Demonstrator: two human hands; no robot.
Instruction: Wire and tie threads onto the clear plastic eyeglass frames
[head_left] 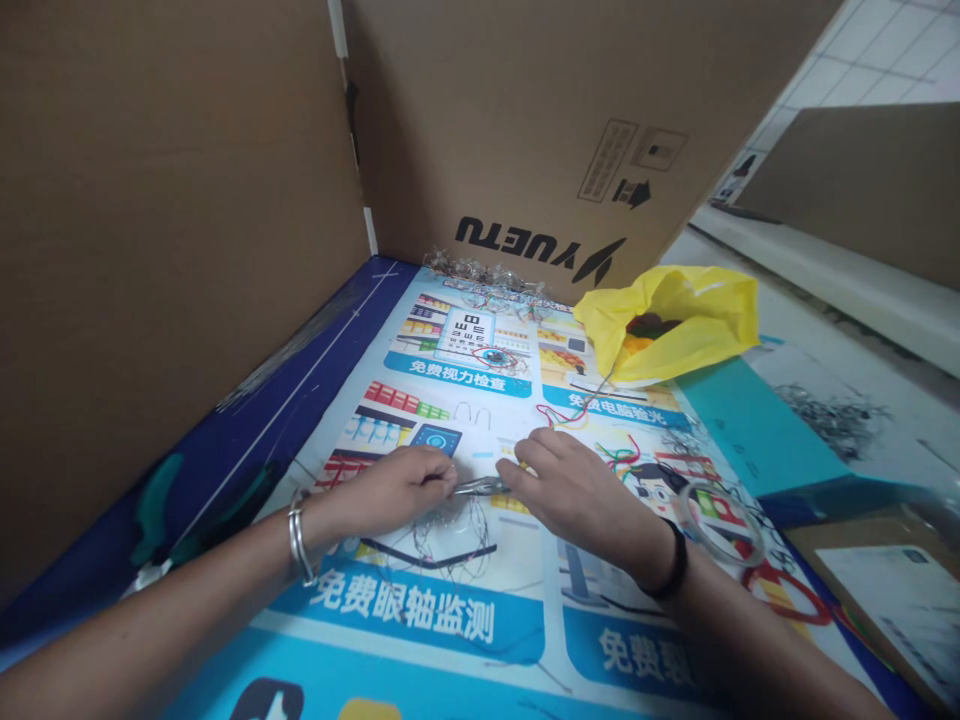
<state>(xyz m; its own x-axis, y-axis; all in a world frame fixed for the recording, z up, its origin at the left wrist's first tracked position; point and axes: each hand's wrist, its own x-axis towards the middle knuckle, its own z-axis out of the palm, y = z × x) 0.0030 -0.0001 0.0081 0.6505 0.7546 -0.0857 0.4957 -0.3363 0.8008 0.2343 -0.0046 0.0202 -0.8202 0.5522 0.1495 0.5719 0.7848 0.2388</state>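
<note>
Nearest, the forearms reach over the bench. The left grip, the hand closed at the fingertips, pinches thin wire; the right hand has its grip curled round a metal tool, set between both hands. Beyond, a yellow bag gapes, orange and dark red stuff inside. Cardboard stands behind.

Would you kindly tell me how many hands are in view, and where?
2: the left hand, left of centre, and the right hand, right of centre, with a metal tool between them. No others show.
</note>
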